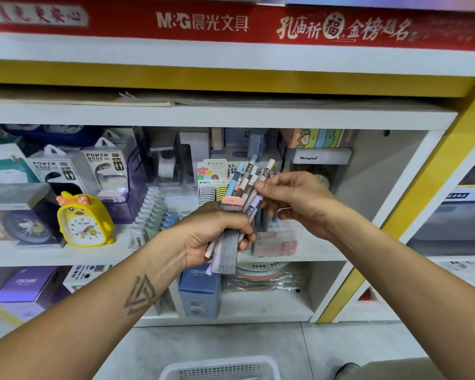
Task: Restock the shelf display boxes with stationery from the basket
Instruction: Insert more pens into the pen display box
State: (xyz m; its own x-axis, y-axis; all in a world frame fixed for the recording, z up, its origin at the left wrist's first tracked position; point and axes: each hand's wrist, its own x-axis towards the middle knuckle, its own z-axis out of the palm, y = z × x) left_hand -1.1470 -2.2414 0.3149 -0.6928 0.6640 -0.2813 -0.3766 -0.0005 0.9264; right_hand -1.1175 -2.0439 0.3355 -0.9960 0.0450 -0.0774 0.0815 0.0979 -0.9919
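While a mixed bundle of slim pastel plastic pens and a flat grey-edged stack with a pink top is clamped in the left hand, one pen near the top of the bundle is pinched between thumb and forefinger of the right hand; both hands are thus closed on stock, held in front of the middle white shelf. The pens are judged light, stiff and smooth, so slippage is likely if the left-hand grip is relaxed; each pen is best taken near its upper end and drawn out along its length. The printed cardboard display box of pens stands directly behind the bundle and is judged the likely destination, though this cannot be confirmed. A yellow duck-shaped alarm clock and boxed power banks stand well to the left. A row of pale upright tubes lies just beside the approach path and could be toppled. The white perforated plastic basket rests on the floor below.
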